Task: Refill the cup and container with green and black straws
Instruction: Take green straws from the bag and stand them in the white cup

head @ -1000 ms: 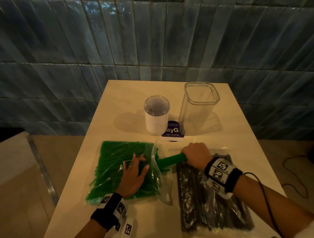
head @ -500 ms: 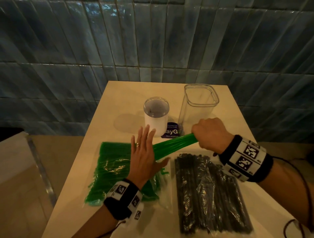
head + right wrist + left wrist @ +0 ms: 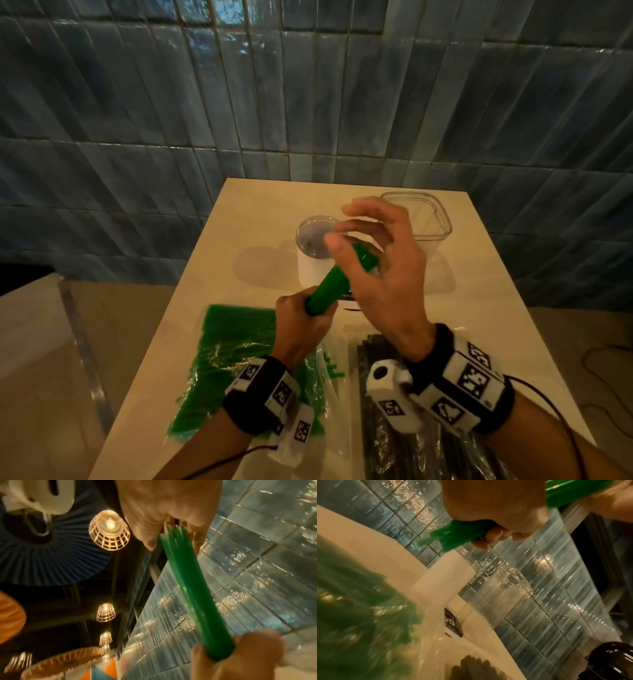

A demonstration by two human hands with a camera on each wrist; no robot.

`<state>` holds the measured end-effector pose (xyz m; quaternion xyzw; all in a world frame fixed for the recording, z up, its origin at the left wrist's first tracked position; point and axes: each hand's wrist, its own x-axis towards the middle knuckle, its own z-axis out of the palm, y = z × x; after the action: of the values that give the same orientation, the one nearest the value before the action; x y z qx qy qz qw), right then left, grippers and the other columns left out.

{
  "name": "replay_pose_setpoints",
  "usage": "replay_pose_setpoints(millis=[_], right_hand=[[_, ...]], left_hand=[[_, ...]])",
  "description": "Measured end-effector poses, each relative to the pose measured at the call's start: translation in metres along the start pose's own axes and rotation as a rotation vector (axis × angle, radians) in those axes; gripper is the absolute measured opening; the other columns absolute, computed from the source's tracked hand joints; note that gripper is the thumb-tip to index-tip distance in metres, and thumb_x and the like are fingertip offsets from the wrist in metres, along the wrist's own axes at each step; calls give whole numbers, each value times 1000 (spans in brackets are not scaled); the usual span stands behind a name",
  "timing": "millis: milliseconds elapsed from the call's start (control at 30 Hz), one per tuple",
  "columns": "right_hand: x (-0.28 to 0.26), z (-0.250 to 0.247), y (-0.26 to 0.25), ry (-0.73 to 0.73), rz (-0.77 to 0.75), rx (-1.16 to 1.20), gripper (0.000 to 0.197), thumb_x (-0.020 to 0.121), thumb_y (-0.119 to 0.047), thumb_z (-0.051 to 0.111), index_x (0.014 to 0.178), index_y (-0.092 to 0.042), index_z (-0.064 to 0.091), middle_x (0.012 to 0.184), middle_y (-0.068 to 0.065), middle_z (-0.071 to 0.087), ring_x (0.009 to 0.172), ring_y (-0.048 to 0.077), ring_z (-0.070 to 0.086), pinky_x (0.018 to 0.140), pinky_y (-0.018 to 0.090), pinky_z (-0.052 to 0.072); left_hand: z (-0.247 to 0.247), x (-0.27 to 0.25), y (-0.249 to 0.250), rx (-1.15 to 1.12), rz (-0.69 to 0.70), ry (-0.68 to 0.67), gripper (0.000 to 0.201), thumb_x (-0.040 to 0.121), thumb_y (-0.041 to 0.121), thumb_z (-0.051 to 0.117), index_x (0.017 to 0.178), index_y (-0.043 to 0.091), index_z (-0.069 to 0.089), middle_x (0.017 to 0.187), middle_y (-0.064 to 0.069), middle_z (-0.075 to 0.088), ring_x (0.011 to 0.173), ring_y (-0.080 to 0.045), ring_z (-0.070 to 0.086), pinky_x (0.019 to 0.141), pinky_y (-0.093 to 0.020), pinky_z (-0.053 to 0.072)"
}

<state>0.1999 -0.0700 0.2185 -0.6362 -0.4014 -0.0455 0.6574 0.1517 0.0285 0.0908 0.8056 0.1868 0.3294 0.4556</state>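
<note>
Green straws (image 3: 334, 287) bunched, gripped low in left hand (image 3: 301, 323), top end capped by loosely spread right hand (image 3: 383, 270) to level ends, aimed toward cup (image 3: 313, 255) at 11 o'clock.

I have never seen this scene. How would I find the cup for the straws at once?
Start at the pale table against the blue tiled wall. Near its far edge two vessels stand side by side: the cup on the left and a square clear container on the right. The cup is the round one, with white sides and a clear rim.
</note>
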Motion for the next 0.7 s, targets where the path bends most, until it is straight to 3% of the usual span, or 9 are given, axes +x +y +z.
replay_pose_setpoints(millis=[100,167,233,267,333,400,567,633,700], right_hand=[[15,12,-1,53,178,219,8,91,-27,56,88,-20,55,68,-12,62,58,3,60,59,18,51],[31,18,0,82,151,234,21,94,-26,53,74,-17,53,54,-12,52,45,2,48,47,21,45],[57,20,-2,108,42,198,24,90,-36,52,70,-22,51,54,-12,48,45,4,44,45,25,42],[71,18,-6,120,-16,179,27,88,-44,53,69,-24,49,53,-12,47,45,4,43,45,26,41],[102,14,-9,181,-114,177,34,82,-57,48,69,-26,48,54,-12,45,46,5,42,46,26,40],[125,12,-4,239,-172,167,36,78,-61,43,69,-26,48,56,-12,45,46,6,43,46,26,41],[131,36,59,215,-43,-88,26,84,-53,50,70,-32,48,59,-12,49,51,10,50,50,36,51],[121,47,89,163,46,-161,24,89,-38,53,72,-22,54,61,-8,51,55,17,53,52,41,52],[109,57,113,85,156,-192,24,92,-29,57,79,-9,61,64,-4,54,58,14,53,58,41,54]], left_hand=[[6,18,9,-65,-65,-60,48,72,7,68,35,26,43,33,10,36,32,-5,30,39,-12,22],[8,36,18,-24,-43,-50,48,73,4,71,41,25,42,34,14,36,34,-1,35,41,-9,26],[5,57,28,3,17,-62,23,72,19,77,71,23,54,65,14,55,56,4,50,56,-6,37],[3,67,28,18,28,-67,34,70,29,79,92,19,56,88,9,58,76,0,53,69,-12,41],[0,86,16,110,0,-86,81,61,39,84,127,15,42,119,3,45,106,-10,41,88,-24,35],[-1,100,5,211,-64,-132,115,53,45,86,142,10,23,137,-7,35,122,-21,35,100,-33,30],[14,114,-17,261,-263,-316,126,59,38,85,146,4,0,147,-18,23,133,-34,28,107,-45,28],[18,114,-19,265,-290,-315,122,63,35,84,146,2,1,149,-19,21,134,-34,28,109,-44,29],[20,112,-18,247,-292,-317,116,67,33,81,145,0,1,151,-19,17,136,-32,25,110,-42,29]])
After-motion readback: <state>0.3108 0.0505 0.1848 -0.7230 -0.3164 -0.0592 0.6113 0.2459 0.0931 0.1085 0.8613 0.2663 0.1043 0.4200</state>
